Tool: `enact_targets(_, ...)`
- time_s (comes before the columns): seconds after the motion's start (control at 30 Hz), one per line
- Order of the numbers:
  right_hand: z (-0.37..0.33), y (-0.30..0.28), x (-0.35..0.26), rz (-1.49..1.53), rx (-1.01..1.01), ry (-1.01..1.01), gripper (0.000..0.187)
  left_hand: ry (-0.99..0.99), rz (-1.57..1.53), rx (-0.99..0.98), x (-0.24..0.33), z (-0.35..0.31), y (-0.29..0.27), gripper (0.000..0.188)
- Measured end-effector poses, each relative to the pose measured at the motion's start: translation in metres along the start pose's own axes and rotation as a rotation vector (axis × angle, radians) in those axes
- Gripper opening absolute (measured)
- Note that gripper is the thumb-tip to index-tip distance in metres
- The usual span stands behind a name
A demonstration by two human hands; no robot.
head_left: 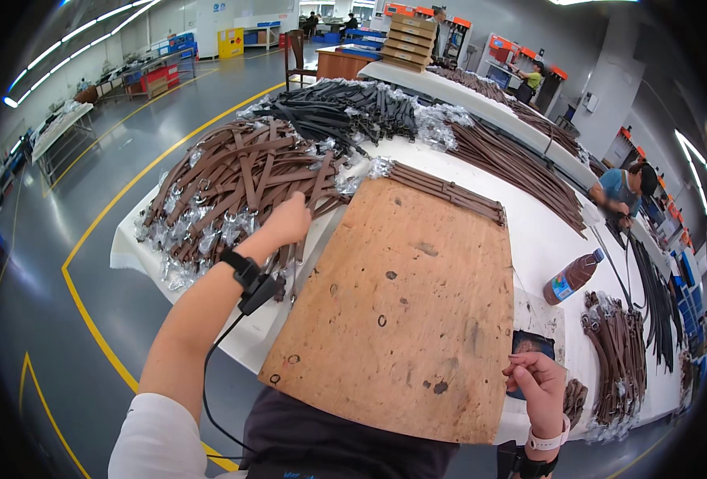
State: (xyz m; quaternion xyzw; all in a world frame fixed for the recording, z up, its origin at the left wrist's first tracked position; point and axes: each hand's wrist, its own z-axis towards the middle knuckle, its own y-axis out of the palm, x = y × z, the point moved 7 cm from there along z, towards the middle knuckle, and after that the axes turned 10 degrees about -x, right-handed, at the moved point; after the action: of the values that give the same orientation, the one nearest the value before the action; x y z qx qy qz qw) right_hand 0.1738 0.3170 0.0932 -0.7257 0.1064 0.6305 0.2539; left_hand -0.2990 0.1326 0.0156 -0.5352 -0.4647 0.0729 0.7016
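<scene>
Left hand: your left hand (289, 217) is at the near right side of the big tangled heap of brown flat straps with metal buckles and clear plastic wrap (246, 172). The fingers are curled into a narrow shape, but their tips are hidden, so I cannot tell if a strap is inside them.
Right hand: your right hand (537, 382) is just beside the right edge of the light-brown wooden board with dark stains (401, 303). Thumb and fingers are close together; I cannot tell if they hold something thin.
Straps on board: a small row of brown flat straps (445, 191) lies side by side along the far edge of the board.
Board: it lies in front of you, and its near edge is over your dark trousers.
Around the board: a bottle with brown contents and a blue cap (575, 277) is to the right, on the white-covered table (545, 249); a pile of black straps (329, 112) is behind the brown heap.
Step in hand: it seems to me that you are picking from the heap.
Next move: in my judgement, it calls for a firm pinch on one strap and a slow pull, because the straps cross one another and the buckles can catch.
</scene>
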Motion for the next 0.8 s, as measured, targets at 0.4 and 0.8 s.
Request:
enact_targets(0.4, -0.004, 0.043, -0.007, 0.098, -0.158, -0.066, 0.022, 0.505, -0.276, 0.363, 0.115, -0.094, -0.104, 0.027)
enact_targets(0.8, 0.017, 0.097, 0.020, 1.085, -0.206, -0.310, 0.058, 0.842, -0.162, -0.450, 0.236, -0.185, 0.038, 0.034)
